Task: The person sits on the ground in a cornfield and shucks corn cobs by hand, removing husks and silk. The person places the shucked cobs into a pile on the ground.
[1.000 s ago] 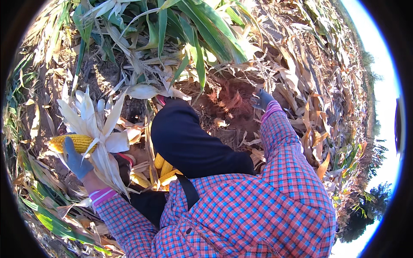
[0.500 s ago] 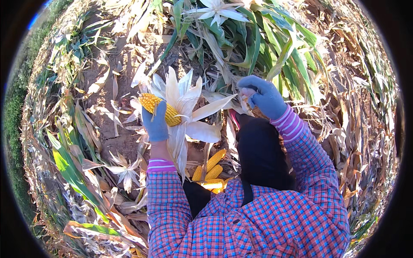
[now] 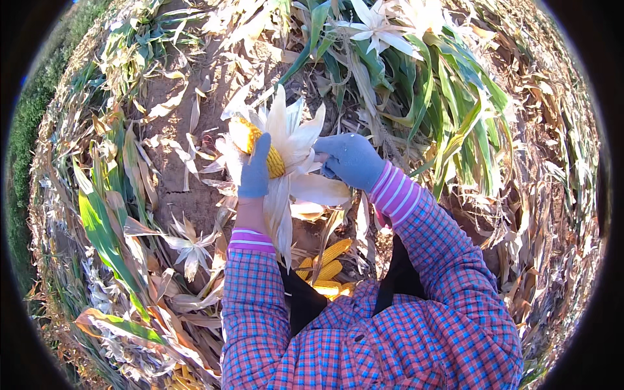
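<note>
Gripping a corn cob (image 3: 275, 164), your left hand (image 3: 255, 172) sits beside your right hand (image 3: 351, 159), whose fingers curl at the peeled-back husk (image 3: 281, 127); I can't tell whether they pinch it. Husked cobs (image 3: 328, 270) lie below both hands; green corn leaves (image 3: 450, 97) spread beyond.

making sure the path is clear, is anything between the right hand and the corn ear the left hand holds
Yes: pale husk fans out to the right of the corn ear in the left hand, between its kernels and the right hand.
</note>
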Available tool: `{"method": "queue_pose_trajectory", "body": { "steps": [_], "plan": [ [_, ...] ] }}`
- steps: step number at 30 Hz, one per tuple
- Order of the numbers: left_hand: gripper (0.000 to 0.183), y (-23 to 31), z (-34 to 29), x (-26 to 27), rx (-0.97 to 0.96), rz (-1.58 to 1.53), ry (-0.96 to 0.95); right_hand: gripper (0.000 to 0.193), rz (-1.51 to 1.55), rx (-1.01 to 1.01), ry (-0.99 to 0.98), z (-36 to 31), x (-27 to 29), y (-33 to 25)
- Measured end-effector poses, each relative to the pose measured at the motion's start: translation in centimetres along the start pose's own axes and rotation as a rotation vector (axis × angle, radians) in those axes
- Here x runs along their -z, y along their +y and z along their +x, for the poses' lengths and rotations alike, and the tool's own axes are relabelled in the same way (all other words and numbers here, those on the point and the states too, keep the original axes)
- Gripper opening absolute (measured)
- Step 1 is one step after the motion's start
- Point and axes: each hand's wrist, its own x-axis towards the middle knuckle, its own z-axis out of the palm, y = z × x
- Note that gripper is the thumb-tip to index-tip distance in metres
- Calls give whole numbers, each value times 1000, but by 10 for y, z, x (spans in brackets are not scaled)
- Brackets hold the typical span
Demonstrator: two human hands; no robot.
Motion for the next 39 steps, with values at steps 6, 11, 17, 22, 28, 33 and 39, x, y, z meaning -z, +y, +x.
{"method": "queue_pose_trajectory", "body": {
  "steps": [6,11,17,22,28,33,39],
  "plan": [
    [59,-2,25,12,-269,-17,198,17,477,-293,-62,-76,95,7],
    [55,8,16,0,-282,-83,173,32,279,-1029,-146,-321,109,184],
    [56,14,-3,-13,-145,-233,114,76,-536,-1375,-509,-441,93,215],
    [82,4,1,-27,17,57,5,43,-202,-621,349,-263,117,150],
    [87,3,8,-24,16,455,5,37,418,-238,255,-66,54,-15],
    [75,17,3,-23,170,22,8,29,763,-62,256,6,-10,-32],
    [55,46,-15,-25,280,-125,16,44,763,-134,204,28,-76,-29]
  ]
}}
